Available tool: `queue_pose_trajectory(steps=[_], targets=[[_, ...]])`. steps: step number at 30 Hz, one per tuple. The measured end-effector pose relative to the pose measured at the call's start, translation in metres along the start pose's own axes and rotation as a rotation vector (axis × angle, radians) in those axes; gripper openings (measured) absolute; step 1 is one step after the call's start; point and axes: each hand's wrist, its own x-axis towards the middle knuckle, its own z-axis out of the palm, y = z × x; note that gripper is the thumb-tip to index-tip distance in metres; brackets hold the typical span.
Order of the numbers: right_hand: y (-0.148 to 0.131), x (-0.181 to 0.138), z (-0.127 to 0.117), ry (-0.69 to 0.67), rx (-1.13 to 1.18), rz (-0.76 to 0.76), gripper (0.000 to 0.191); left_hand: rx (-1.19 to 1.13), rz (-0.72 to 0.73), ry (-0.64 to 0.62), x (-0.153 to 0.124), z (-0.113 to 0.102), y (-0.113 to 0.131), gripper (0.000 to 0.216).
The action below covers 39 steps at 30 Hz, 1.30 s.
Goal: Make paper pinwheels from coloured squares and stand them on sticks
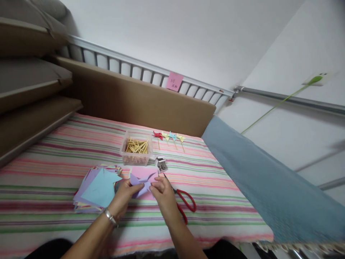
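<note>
Between my two hands is a purple paper pinwheel (145,182), its corners folded in toward the middle. My left hand (126,190) pinches it from the left, thumb on top near the centre. From the right, the fingertips of my right hand (163,190) press on the paper's edge. Under the pinwheel lies pink paper (136,171). Red-handled scissors (185,201) lie just right of my right hand, their blades partly hidden. A stack of coloured paper squares (101,189), light blue on top, sits left of my left hand.
A clear plastic box (136,148) of short wooden sticks stands behind the hands. Beside it, a small white box (161,165) holds small metal pieces. Several finished pinwheels (172,136) lie farther back. A brown board (134,93) borders the striped cloth (215,212).
</note>
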Motion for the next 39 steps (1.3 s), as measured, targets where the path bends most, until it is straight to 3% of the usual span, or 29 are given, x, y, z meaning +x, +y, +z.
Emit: queue_pose_trajectory(steps=[2, 4, 11, 16, 20, 26, 31, 35, 39], targets=[[0.002, 0.0, -0.002, -0.022, 0.086, 0.057, 0.039, -0.019, -0.011, -0.062, -0.003, 0.002, 0.0, 0.029], [0.006, 0.001, -0.003, -0.108, 0.138, 0.064, 0.035, -0.051, -0.002, -0.139, -0.006, 0.005, -0.002, 0.031], [0.013, 0.007, 0.002, -0.098, -0.016, 0.047, 0.027, 0.037, 0.018, -0.104, -0.009, 0.007, -0.001, 0.022], [0.011, -0.003, 0.004, -0.195, -0.046, 0.044, 0.018, 0.063, 0.039, -0.088, -0.02, -0.001, 0.0, 0.012], [0.018, -0.022, 0.003, -0.288, -0.027, 0.062, 0.015, 0.076, 0.02, -0.063, -0.038, -0.012, -0.015, 0.019], [0.018, -0.044, -0.025, -0.275, -0.084, 0.052, 0.022, -0.111, -0.045, -0.013, -0.081, -0.025, -0.038, 0.027], [0.019, -0.056, -0.048, -0.243, -0.111, 0.068, 0.023, -0.239, -0.046, 0.137, -0.109, -0.037, -0.022, 0.023], [-0.001, -0.068, -0.049, -0.337, -0.004, 0.089, 0.03, -0.237, 0.007, 0.187, -0.117, -0.041, -0.004, 0.023], [-0.041, -0.072, -0.054, -0.324, 0.092, -0.005, 0.034, -0.155, -0.006, 0.181, -0.119, -0.046, -0.002, 0.022]])
